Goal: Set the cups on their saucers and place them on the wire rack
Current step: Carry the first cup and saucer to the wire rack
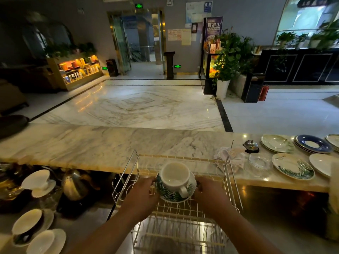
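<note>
A white cup (175, 176) with a green leaf pattern stands upright on a matching saucer (170, 196), handle facing me. Both my hands hold the saucer by its edges over the wire rack (180, 217): my left hand (142, 194) on the left rim, my right hand (209, 192) on the right rim. Whether the saucer rests on the rack's wires or hovers just above them, I cannot tell. More white cups on saucers (39, 182) sit on the lower counter at the left, and another pair (27, 223) nearer me.
A marble counter (102, 142) runs behind the rack. On its right end lie a leaf-pattern plate (293, 166), a blue plate (313, 143), a glass dish (259, 161) and a service bell (251, 146). A metal kettle (74, 185) stands left of the rack.
</note>
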`<action>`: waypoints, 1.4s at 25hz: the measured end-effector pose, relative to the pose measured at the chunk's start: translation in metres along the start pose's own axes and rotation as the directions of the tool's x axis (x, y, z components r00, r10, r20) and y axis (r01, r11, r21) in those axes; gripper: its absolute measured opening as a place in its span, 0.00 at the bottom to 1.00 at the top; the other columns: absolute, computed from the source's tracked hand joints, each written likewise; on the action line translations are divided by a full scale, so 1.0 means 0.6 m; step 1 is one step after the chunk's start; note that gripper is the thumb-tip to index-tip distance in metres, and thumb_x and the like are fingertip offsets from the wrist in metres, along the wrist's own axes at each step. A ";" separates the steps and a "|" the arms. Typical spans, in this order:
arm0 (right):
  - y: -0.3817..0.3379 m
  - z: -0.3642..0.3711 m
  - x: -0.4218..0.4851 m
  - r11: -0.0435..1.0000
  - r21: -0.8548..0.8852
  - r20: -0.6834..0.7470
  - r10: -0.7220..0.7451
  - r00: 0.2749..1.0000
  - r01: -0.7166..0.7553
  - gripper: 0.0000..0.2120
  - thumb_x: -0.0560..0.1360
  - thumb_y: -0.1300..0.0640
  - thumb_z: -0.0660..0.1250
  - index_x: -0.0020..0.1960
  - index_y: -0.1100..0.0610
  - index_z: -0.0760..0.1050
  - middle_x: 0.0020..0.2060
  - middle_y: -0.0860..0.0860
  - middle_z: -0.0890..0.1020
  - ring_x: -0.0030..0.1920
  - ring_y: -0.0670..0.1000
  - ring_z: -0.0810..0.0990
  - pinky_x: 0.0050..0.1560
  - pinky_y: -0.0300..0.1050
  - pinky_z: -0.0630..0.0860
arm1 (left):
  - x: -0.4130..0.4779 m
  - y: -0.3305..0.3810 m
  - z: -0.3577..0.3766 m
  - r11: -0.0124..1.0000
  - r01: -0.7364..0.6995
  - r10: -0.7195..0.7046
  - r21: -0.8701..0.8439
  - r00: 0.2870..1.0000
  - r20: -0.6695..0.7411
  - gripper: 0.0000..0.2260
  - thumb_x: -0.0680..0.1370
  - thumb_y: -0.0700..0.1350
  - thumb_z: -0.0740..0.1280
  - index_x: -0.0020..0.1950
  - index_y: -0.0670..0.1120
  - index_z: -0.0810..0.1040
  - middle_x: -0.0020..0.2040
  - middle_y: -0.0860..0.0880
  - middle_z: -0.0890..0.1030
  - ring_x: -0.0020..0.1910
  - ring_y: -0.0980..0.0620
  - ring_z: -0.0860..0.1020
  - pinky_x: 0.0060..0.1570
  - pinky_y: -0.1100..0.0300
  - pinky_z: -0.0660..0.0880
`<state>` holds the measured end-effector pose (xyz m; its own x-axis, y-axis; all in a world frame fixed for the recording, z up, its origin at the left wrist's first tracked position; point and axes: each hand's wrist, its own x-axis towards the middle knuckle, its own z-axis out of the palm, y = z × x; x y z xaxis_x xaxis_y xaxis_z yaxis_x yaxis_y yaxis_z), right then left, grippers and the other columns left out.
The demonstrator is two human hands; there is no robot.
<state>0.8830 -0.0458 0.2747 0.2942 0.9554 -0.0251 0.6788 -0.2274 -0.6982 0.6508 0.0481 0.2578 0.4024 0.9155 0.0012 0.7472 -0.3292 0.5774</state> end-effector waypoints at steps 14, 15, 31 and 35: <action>0.034 0.032 -0.076 0.810 -0.529 0.203 -0.169 0.965 0.253 0.29 0.82 0.41 0.47 0.79 0.41 0.38 0.79 0.41 0.38 0.76 0.42 0.35 0.71 0.42 0.44 | -0.083 -0.018 0.031 0.779 -0.500 0.467 0.377 0.865 0.183 0.34 0.77 0.75 0.52 0.79 0.59 0.65 0.79 0.57 0.64 0.77 0.57 0.63 0.73 0.51 0.56; 0.034 0.035 -0.075 0.815 -0.519 0.205 -0.173 0.963 0.257 0.29 0.82 0.40 0.47 0.79 0.41 0.38 0.79 0.41 0.37 0.75 0.41 0.34 0.71 0.41 0.44 | -0.083 -0.019 0.028 0.763 -0.512 0.472 0.395 0.859 0.201 0.34 0.77 0.75 0.53 0.77 0.58 0.69 0.76 0.57 0.70 0.74 0.57 0.69 0.71 0.53 0.61; -0.036 0.101 0.014 0.831 -0.474 0.208 -0.217 0.954 0.293 0.30 0.82 0.39 0.50 0.80 0.42 0.44 0.79 0.41 0.40 0.76 0.42 0.40 0.74 0.50 0.58 | -0.017 -0.061 -0.024 0.805 -0.337 0.240 0.488 0.938 0.251 0.42 0.77 0.74 0.46 0.83 0.50 0.45 0.84 0.47 0.48 0.82 0.49 0.44 0.80 0.47 0.43; -0.051 0.120 0.050 0.832 -0.470 0.199 -0.224 0.954 0.294 0.29 0.83 0.40 0.50 0.81 0.44 0.46 0.79 0.43 0.41 0.76 0.44 0.42 0.74 0.48 0.53 | 0.008 -0.067 -0.029 0.817 -0.273 0.175 0.508 0.957 0.233 0.44 0.76 0.75 0.45 0.83 0.48 0.46 0.84 0.45 0.48 0.82 0.48 0.45 0.80 0.46 0.42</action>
<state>0.8228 0.0034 0.2436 -0.0059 0.9999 -0.0100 0.9678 0.0032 -0.2518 0.6138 0.0698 0.2487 0.6388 0.7643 -0.0879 0.7692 -0.6364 0.0570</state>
